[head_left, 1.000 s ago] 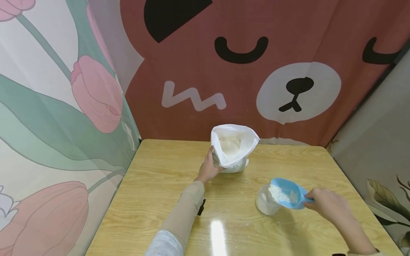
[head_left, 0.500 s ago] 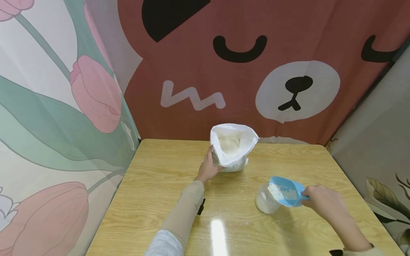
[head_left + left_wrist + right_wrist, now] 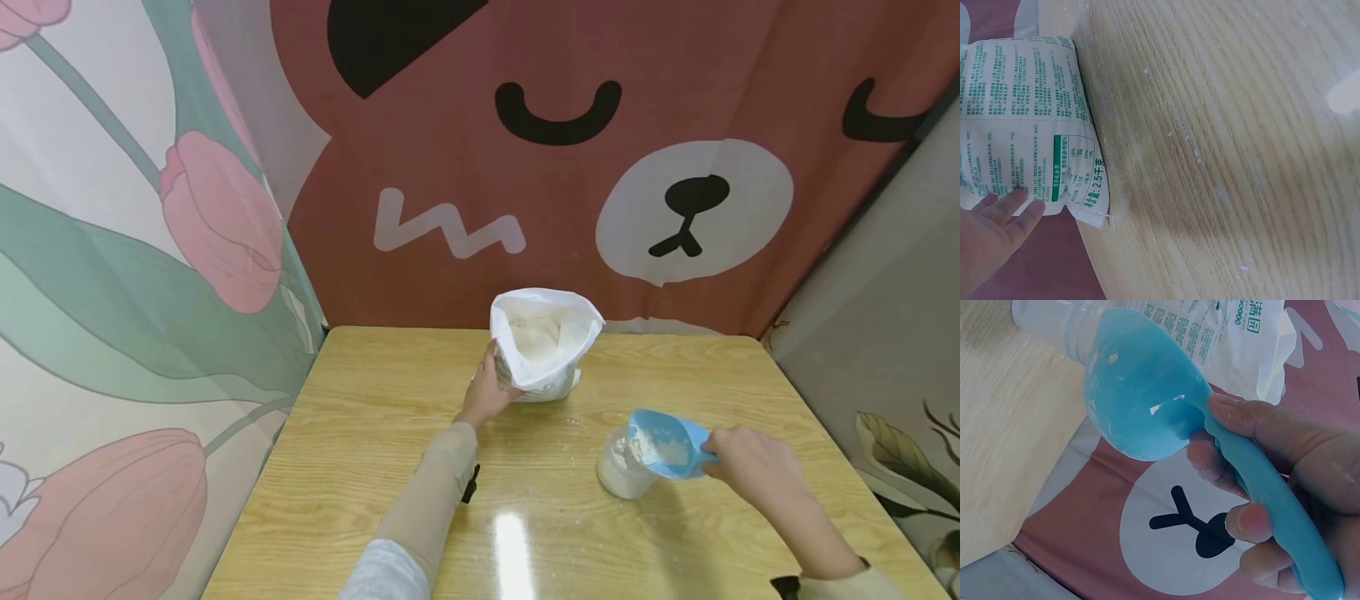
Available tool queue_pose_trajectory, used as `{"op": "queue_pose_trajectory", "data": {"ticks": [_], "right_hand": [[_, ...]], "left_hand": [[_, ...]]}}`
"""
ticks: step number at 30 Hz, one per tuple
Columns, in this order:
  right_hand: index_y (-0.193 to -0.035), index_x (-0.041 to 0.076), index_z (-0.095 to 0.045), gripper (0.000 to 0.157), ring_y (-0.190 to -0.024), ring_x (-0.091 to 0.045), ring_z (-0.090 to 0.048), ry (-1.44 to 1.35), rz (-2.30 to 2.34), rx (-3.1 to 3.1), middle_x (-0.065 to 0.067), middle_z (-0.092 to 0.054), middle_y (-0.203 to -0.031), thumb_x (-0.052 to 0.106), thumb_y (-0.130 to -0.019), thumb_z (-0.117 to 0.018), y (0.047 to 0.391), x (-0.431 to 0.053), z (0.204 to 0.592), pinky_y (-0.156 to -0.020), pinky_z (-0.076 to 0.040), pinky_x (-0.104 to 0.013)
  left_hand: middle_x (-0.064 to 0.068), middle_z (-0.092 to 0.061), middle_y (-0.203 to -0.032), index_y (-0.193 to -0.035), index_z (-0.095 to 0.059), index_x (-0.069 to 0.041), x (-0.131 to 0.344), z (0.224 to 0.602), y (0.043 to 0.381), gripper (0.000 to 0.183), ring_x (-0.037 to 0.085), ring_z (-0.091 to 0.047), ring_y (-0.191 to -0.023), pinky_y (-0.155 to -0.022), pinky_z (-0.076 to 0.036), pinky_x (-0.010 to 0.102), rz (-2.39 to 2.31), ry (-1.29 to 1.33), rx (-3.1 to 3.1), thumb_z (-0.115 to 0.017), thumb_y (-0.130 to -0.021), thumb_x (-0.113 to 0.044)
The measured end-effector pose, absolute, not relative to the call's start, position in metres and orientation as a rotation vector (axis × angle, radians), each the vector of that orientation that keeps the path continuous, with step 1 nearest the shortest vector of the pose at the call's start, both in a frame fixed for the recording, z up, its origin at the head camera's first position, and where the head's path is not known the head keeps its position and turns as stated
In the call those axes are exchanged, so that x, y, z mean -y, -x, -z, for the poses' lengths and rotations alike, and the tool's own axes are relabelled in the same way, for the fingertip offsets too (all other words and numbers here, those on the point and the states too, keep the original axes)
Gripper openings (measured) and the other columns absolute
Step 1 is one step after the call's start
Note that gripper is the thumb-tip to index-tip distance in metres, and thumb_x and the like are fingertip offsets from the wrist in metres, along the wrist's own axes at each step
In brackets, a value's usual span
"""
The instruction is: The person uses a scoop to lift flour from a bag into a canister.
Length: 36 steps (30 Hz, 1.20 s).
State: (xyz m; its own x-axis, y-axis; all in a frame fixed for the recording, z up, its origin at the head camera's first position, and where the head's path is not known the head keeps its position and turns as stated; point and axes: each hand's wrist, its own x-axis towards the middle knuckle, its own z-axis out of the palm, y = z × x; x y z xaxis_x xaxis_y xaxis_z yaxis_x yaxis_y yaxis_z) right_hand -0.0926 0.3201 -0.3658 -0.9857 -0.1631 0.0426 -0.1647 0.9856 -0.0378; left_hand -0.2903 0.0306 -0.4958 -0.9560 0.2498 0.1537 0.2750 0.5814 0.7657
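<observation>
The right hand (image 3: pixel 753 473) has its fingers and thumb curled round the handle of one light-blue plastic scoop (image 3: pixel 666 454), whose bowl is tipped over the mouth of one clear round plastic jar (image 3: pixel 622 473); the jar stands on the glossy wooden table (image 3: pixel 360 433), near and to the right front of the bag. White powder (image 3: pixel 652 450) lies in the scoop bowl and in the jar. The left hand (image 3: pixel 487 392) lies against the left side of one open white printed paper bag of flour (image 3: pixel 543 346), fingers nearly straight and together in the left wrist view; from the head view I cannot tell whether the thumb wraps the bag. The scoop is judged stiff, light and smooth, probably slick where dusted, so the handle is the place to grip it, close behind the bowl. The bag is judged soft-walled and fairly heavy, likely to slump or tip, so it is best braced low on its side. The jar looks light and easily knocked. Flour specks lie on the table around the bag
</observation>
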Motion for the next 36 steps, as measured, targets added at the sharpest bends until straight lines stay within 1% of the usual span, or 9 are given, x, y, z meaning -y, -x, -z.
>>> {"op": "queue_pose_trajectory", "data": {"ticks": [4,7,11,14,16,22,29,36], "right_hand": [[-0.053,0.019,-0.023,0.056,-0.048,-0.008,-0.015,-0.269,-0.05,3.079,0.007,-0.013,-0.054,0.012,-0.067,-0.077,0.093,-0.3198,0.3653,-0.045,-0.014,-0.022],[-0.05,0.019,-0.028,0.052,-0.047,-0.008,-0.018,-0.272,-0.038,3.091,0.007,-0.017,-0.052,0.012,-0.068,-0.076,0.0939,-0.3196,0.3642,-0.043,-0.017,-0.022],[-0.053,0.017,-0.046,0.034,-0.045,-0.009,-0.031,-0.283,0.012,3.118,0.007,-0.036,-0.051,0.015,-0.069,-0.076,0.095,-0.3198,0.3628,-0.04,-0.027,-0.025],[-0.057,0.017,-0.053,0.025,-0.046,-0.01,-0.039,-0.3,0.048,3.105,0.006,-0.047,-0.054,0.016,-0.068,-0.076,0.0951,-0.3194,0.3628,-0.039,-0.033,-0.028],[-0.057,0.016,-0.052,0.026,-0.045,-0.01,-0.039,-0.302,0.06,3.081,0.006,-0.047,-0.054,0.016,-0.066,-0.077,0.0945,-0.3185,0.3631,-0.038,-0.033,-0.028],[-0.054,0.017,-0.043,0.036,-0.045,-0.011,-0.035,-0.309,0.079,3.045,0.006,-0.039,-0.051,0.016,-0.065,-0.078,0.0927,-0.3181,0.3653,-0.037,-0.031,-0.027],[-0.054,0.016,-0.042,0.037,-0.045,-0.011,-0.037,-0.319,0.089,3.021,0.006,-0.041,-0.051,0.016,-0.063,-0.078,0.0934,-0.3188,0.3651,-0.035,-0.033,-0.03],[-0.057,0.014,-0.048,0.032,-0.045,-0.012,-0.039,-0.322,0.133,2.977,0.003,-0.044,-0.052,0.016,-0.06,-0.08,0.092,-0.3171,0.3678,-0.034,-0.036,-0.032]], "left_hand": [[0.019,-0.031,-0.138,-0.144,-0.002,-0.017,-0.0301,0.4966,0.2909,0.105,0.034,-0.039,-0.118,-0.093,-0.035,0.047,1.326,0.468,2.757,-0.074,-0.071,-0.037],[0.019,-0.031,-0.138,-0.144,-0.002,-0.017,-0.0296,0.4962,0.2907,0.105,0.034,-0.039,-0.118,-0.092,-0.035,0.047,1.321,0.465,2.761,-0.074,-0.071,-0.037],[0.02,-0.03,-0.138,-0.144,-0.001,-0.017,-0.0292,0.4953,0.29,0.104,0.036,-0.039,-0.118,-0.092,-0.035,0.049,1.327,0.46,2.767,-0.073,-0.071,-0.038],[0.02,-0.03,-0.138,-0.144,-0.001,-0.018,-0.0289,0.4952,0.2899,0.105,0.036,-0.038,-0.118,-0.092,-0.035,0.05,1.329,0.461,2.766,-0.073,-0.072,-0.038],[0.02,-0.03,-0.138,-0.144,-0.001,-0.018,-0.0292,0.4954,0.2901,0.105,0.036,-0.038,-0.118,-0.092,-0.035,0.05,1.328,0.464,2.762,-0.073,-0.071,-0.038],[0.019,-0.032,-0.137,-0.144,-0.002,-0.019,-0.0298,0.4961,0.2903,0.105,0.035,-0.039,-0.118,-0.092,-0.035,0.048,1.328,0.47,2.76,-0.075,-0.071,-0.036],[0.021,-0.032,-0.137,-0.144,-0.001,-0.018,-0.0294,0.4962,0.2908,0.105,0.035,-0.039,-0.117,-0.092,-0.035,0.048,1.323,0.48,2.757,-0.074,-0.071,-0.036],[0.02,-0.031,-0.137,-0.144,-0.002,-0.017,-0.0294,0.4968,0.2911,0.106,0.035,-0.038,-0.118,-0.093,-0.034,0.048,1.331,0.495,2.74,-0.075,-0.07,-0.036]]}}
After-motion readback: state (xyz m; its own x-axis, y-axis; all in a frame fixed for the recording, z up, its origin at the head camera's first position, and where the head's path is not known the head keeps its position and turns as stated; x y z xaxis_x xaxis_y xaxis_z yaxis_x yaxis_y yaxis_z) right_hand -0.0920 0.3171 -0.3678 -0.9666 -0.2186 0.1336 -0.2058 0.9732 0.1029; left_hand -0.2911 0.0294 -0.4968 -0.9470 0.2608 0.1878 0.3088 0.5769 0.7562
